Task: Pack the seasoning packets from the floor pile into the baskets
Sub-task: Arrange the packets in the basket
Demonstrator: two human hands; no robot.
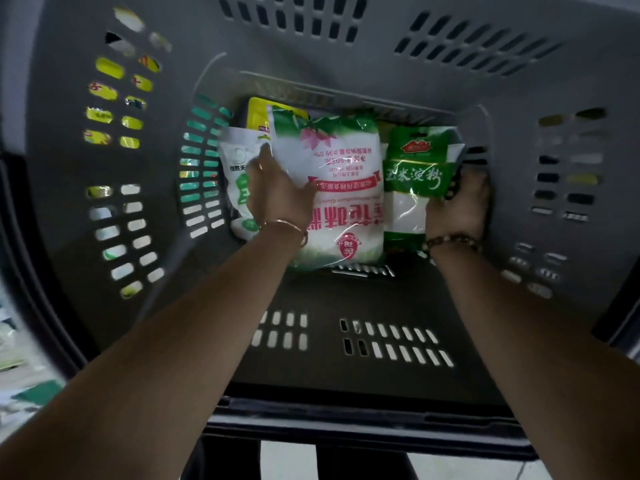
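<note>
In the grey basket [381, 299], barely a start—left hand [277, 195] straight-fingered against the MSG packet [343, 174], right hand [457, 209] with its grip clamped on the corn-starch packet [412, 168]; room for many more.

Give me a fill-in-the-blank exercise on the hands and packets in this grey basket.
1. The left hand rests on the large white packet with a pink flower and red lettering; the right hand holds the green-and-white packet, which lies to the ____ of it.
2. Each wrist wears a ____.
3. The yellow packet shows ____ the large white packet, near the far wall of the grey slotted plastic basket.
Missing words: right; bracelet; behind.
</note>
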